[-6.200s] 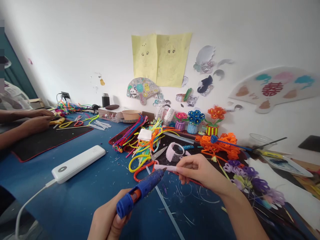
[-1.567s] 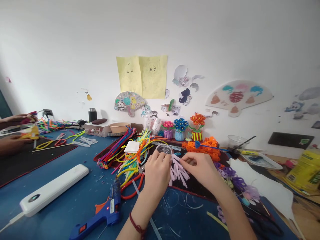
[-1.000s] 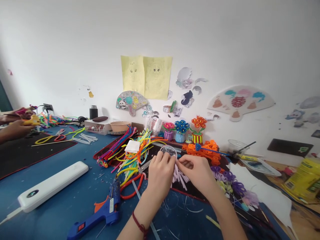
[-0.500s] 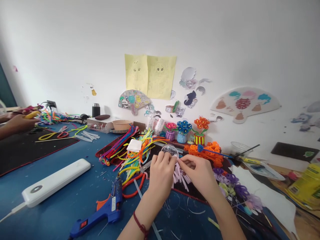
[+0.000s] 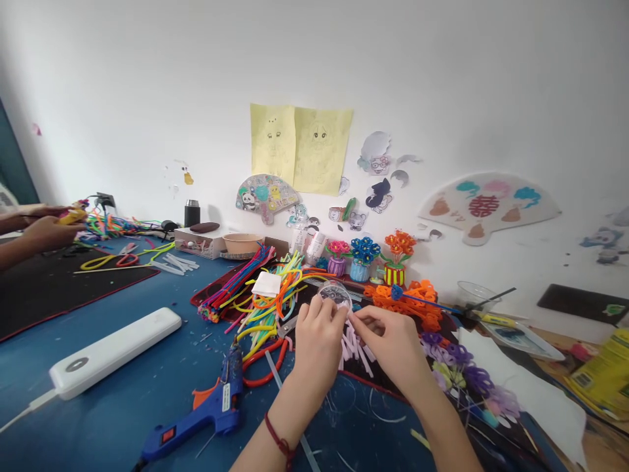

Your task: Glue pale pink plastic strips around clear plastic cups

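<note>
Change vs 6.2 s ago: blue glue gun is out of the left hand and lying on the table, near-left of the clear plastic ring. Means both hands are available for the ring.

Left fingers: curled nearly closed on the ring's near edge, look to be gripping it; exact contact hidden. Right hand: thumb and index closed to a pinch at the ring's near-right edge. Can't tell what, if anything, is between them.

Last 1 s: both hands stayed about there, only small changes.

Around the ring: lilac pipe-cleaner pieces just nearer, mostly between the 2 hands; red-handled scissors near-left; orange pipe-cleaner bundle to the right; 3 potted pipe-cleaner flowers beyond.
</note>
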Motion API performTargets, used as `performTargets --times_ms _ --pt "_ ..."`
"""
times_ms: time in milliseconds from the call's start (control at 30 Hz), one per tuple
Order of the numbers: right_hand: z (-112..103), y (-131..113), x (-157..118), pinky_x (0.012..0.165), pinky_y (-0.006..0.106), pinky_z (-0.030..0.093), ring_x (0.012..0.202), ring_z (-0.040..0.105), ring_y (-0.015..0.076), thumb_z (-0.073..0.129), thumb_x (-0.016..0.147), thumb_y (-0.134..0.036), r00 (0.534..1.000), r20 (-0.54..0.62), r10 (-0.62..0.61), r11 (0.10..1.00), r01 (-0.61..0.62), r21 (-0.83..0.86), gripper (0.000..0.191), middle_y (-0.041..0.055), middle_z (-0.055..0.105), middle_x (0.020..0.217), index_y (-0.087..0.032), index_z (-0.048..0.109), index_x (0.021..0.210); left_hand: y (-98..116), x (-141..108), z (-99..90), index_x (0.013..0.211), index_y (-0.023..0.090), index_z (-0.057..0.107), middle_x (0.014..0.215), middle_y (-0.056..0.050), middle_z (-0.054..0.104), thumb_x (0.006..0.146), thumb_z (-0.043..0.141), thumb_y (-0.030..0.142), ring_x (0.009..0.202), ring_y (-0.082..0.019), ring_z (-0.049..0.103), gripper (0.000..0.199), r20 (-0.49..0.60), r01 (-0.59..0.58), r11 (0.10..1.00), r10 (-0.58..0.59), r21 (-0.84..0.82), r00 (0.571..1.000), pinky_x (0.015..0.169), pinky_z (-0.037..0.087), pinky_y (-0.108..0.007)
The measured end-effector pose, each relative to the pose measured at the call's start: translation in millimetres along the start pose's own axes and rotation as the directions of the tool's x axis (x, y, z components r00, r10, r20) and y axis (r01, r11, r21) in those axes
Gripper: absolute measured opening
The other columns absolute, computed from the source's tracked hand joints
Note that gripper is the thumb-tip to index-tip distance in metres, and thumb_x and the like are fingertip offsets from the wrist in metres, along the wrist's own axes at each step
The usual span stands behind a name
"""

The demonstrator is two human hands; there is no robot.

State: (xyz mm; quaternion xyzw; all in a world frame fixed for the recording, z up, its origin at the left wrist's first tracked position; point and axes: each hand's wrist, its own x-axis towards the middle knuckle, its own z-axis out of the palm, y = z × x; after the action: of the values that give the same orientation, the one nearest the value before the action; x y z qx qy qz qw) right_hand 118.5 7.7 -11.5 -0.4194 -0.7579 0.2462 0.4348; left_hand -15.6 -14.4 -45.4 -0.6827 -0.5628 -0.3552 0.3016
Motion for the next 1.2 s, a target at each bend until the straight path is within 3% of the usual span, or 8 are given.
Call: performTargets --times_ms 267,500,700,867,1033,1200 --pt "1.0 2.6 1.3 0.057 0.027 0.050 0.056 0.064 0.0197 0.058 0.079 -0.040 0.999 -0.024 0.029 0.999 -0.029 0.014 0.026 0.0040 0.069 0.061 -0.020 0.067 0.067 2.1 -1.1 5.0 0.101 0.017 0.068 0.086 -0.004 0.066 0.090 0.060 0.014 0.081 -0.023 0.054 0.014 -0.009 -0.018 1.000 0.018 0.013 1.000 0.072 0.042 -0.037" --pt "0.0 10.3 3.2 0.054 0.027 0.051 0.051 0.064 0.0194 0.064 0.077 -0.045 0.996 -0.050 0.073 0.995 -0.070 0.065 0.028 0.0032 0.071 0.061 -0.020 0.072 0.070 2.4 -2.2 5.7 0.093 0.017 0.068 0.085 -0.006 0.066 0.090 0.058 0.012 0.081 -0.024 0.053 0.012 -0.090 -0.022 1.000 0.022 -0.008 0.996 0.069 0.040 -0.036" --pt "1.2 12.0 4.6 0.052 0.029 0.052 0.048 0.065 0.0201 0.066 0.075 -0.052 0.993 -0.069 0.092 0.989 -0.083 0.123 0.033 0.0037 0.071 0.061 -0.020 0.071 0.069 3.0 -3.1 7.7 0.092 0.017 0.068 0.084 -0.005 0.066 0.091 0.056 0.011 0.076 -0.022 0.050 0.013 -0.161 -0.043 0.996 0.029 -0.081 0.986 0.069 0.039 -0.035" --pt "5.2 8.8 5.0 0.051 0.029 0.048 0.046 0.062 0.0198 0.066 0.073 -0.060 0.992 -0.095 0.080 0.988 -0.067 0.139 0.041 0.0018 0.064 0.049 -0.020 0.067 0.063 2.2 -3.3 8.3 0.086 0.016 0.066 0.081 -0.006 0.065 0.094 0.048 0.009 0.072 -0.019 0.048 0.021 -0.169 -0.069 0.981 0.038 -0.182 0.985 0.065 0.037 -0.032" --pt "0.8 12.8 5.1 0.047 0.028 0.041 0.039 0.052 0.0159 0.069 0.072 -0.064 0.993 -0.090 0.078 0.988 -0.065 0.140 0.047 -0.0008 0.054 0.040 -0.020 0.065 0.057 -1.0 0.2 4.5 0.085 0.017 0.067 0.084 -0.007 0.065 0.095 0.043 0.006 0.074 -0.020 0.045 0.028 -0.109 -0.032 0.950 -0.002 -0.311 0.994 0.067 0.036 -0.032" --pt "-16.8 25.8 5.7 0.049 0.028 0.041 0.046 0.053 0.0159 0.065 0.077 -0.063 0.987 -0.128 0.096 0.982 -0.073 0.174 0.047 0.0011 0.059 0.051 -0.019 0.065 0.061 -6.8 10.9 -6.3 0.076 0.017 0.062 0.080 -0.005 0.063 0.092 0.054 0.014 0.077 -0.020 0.046 0.018 0.088 0.074 0.852 -0.032 -0.519 0.996 0.069 0.037 -0.032"
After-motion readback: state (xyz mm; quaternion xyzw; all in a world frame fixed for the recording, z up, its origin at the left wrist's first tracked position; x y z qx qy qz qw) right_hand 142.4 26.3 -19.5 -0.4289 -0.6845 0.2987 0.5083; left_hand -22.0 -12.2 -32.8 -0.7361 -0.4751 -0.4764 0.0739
